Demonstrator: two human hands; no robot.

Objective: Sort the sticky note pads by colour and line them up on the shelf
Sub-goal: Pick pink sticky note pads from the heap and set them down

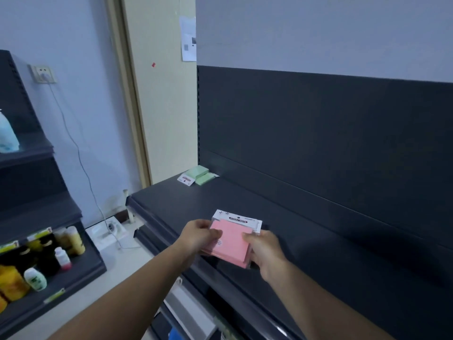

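Note:
Both my hands hold a stack of pink sticky note pads point(231, 241) in clear packaging with a white header card, just above the front part of the dark grey shelf point(306, 229). My left hand point(198, 235) grips its left edge, thumb on top. My right hand point(263, 249) grips the right edge. Green sticky note pads point(199, 175) lie at the far left back corner of the same shelf, two packs overlapping, with a white header card showing at their left.
The shelf has a tall dark back panel point(318, 131). A second dark shelving unit point(49, 253) at the left carries several bottles. A wall socket point(43, 73) with a hanging cable and a floor power strip point(111, 227) lie between the two units.

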